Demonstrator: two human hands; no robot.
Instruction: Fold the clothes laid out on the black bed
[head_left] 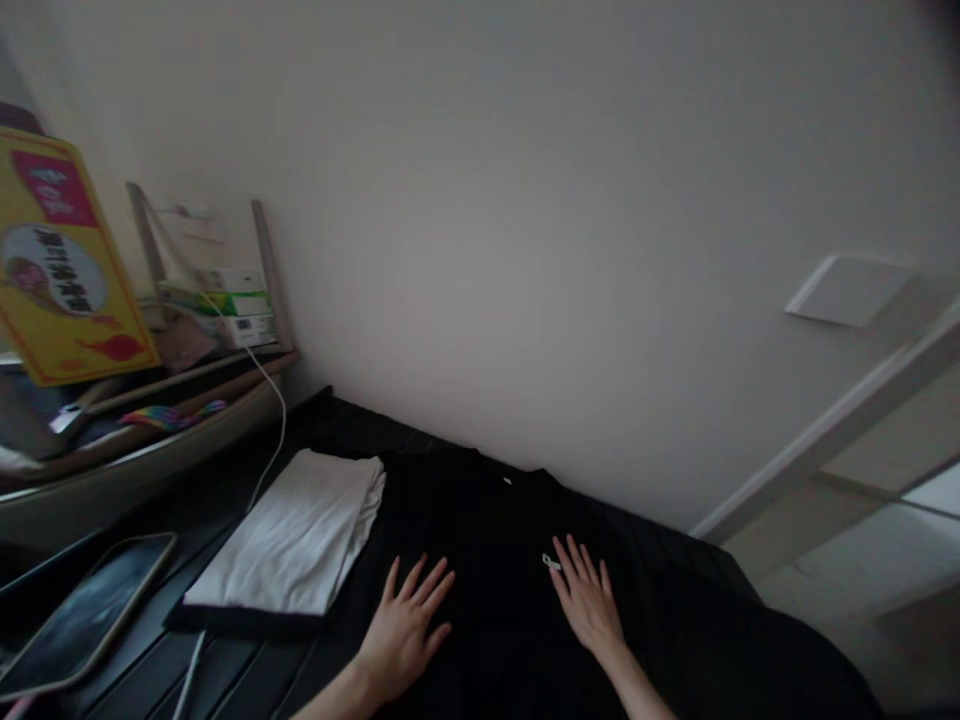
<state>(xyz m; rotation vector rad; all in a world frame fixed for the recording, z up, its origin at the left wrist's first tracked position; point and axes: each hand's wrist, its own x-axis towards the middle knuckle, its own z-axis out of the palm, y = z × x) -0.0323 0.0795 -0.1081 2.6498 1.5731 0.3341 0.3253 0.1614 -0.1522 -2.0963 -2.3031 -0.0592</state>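
Observation:
A black garment (480,520) lies spread on the dark surface in front of me, a small white tag at its collar. My left hand (405,625) lies flat on its lower left part, fingers spread, holding nothing. My right hand (589,600) presses flat on its right part, fingers stretched out, with a small white label (551,562) by the fingertips. To the left of the black garment rests a folded white garment (296,535).
A phone (82,615) lies face up at the lower left, with a white cable (274,420) running toward the shelf. The shelf (150,395) at left holds boxes and a yellow printed card (60,270). A plain wall stands behind; floor shows at right.

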